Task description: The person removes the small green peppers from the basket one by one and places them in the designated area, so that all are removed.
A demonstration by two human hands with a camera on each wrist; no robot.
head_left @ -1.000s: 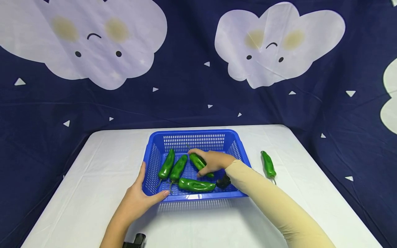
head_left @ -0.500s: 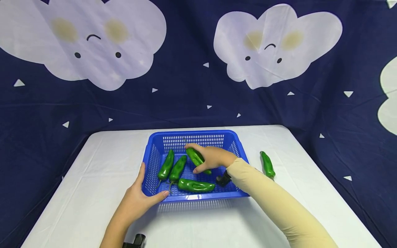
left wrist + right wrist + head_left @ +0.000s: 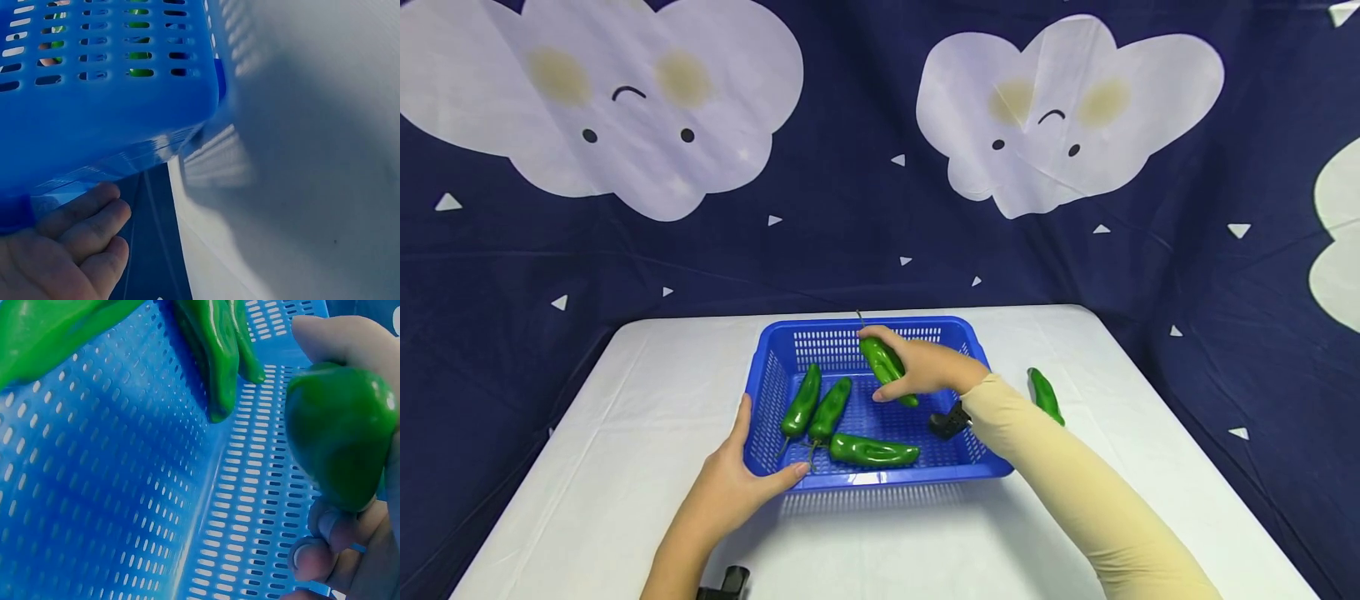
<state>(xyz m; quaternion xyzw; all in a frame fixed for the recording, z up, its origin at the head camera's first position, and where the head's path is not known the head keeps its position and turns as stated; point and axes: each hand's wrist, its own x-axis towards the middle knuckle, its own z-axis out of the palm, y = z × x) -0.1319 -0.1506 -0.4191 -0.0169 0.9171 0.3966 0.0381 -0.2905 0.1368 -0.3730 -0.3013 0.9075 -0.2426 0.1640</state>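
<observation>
A blue plastic basket (image 3: 887, 482) with slotted walls stands on the white table. My left hand (image 3: 737, 475) holds its near left corner, thumb on the front rim and fingers along the left side; in the left wrist view several curled fingers (image 3: 94, 228) show just under the rim. Over the basket, my right hand (image 3: 932, 367) grips a green chili pepper (image 3: 880, 358) between thumb and fingers, stem pointing to the back. Three more peppers lie inside: a left one (image 3: 802, 402), one beside it (image 3: 830, 410), and one lying crosswise in front (image 3: 874, 451).
Right of the basket, another green pepper (image 3: 1043, 392) lies on the white table (image 3: 647, 433), partly hidden by the right sleeve (image 3: 1075, 483). A dark blue curtain (image 3: 850, 250) with clouds hangs behind. Black wrist cameras (image 3: 947, 423) show at both wrists.
My right hand has raised the gripped pepper off the basket floor and moved it toward the back, lately slightly right. My left hand and the other peppers have stayed put.
</observation>
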